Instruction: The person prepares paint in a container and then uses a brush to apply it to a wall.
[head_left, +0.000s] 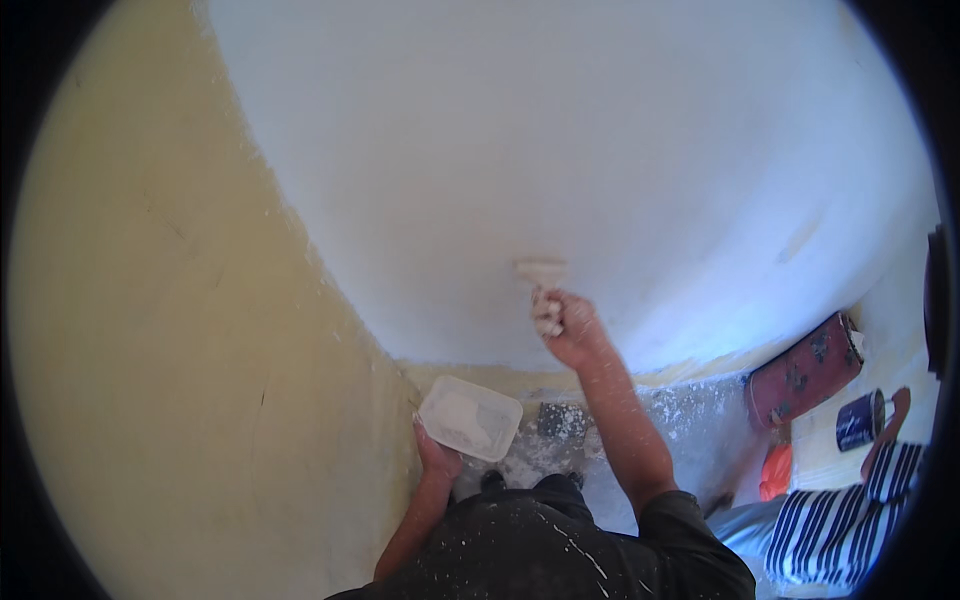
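Observation:
My left hand (438, 454) grips the near-left side of a rectangular translucent plastic tub (514, 429), tilted so that its inside shows. White paint or paste (459, 417) coats the bottom of the tub. Held out at the white-coated wall (540, 135), my right hand (564, 322) is closed around a wide flat tool (541, 268), a brush or a scraper; blur hides which. The tool's broad edge lies at the wall, and white residue covers my right fingers. White specks dot my right forearm.
A yellowish wall (187, 315) meets the white one at a corner on the left. White splatter marks the floor (667, 420). At right are a red patterned box-like object (806, 371), an orange-red bag (776, 472), and a person in a striped shirt (832, 532) holding a dark blue container (859, 421).

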